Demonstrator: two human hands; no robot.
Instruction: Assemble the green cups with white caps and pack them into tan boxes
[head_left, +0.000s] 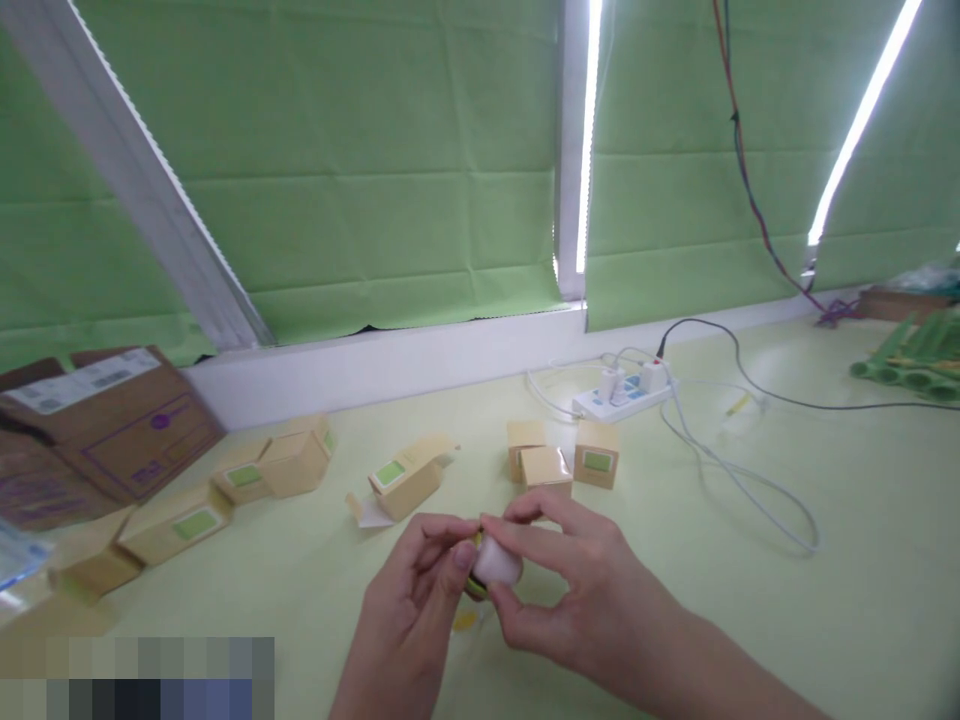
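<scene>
My left hand [416, 600] and my right hand [574, 585] meet low in the middle of the view, above a pale green table [750, 600]. Both pinch a small white rounded object [495, 562] with a bit of yellow at its edge; what it is I cannot make out. Thumb and fingers of each hand are closed on it. Just behind the hands stand three small tan boxes [559, 455] with green labels. One more tan box [405, 480] lies open on its side to the left.
Several tan boxes [225, 490] lie at the left beside a brown shipping carton [112, 420]. A white power strip [622, 395] with plugs and trailing cables [750, 480] sits behind. Green tubes [907, 365] lie at the far right. Green blinds cover the window.
</scene>
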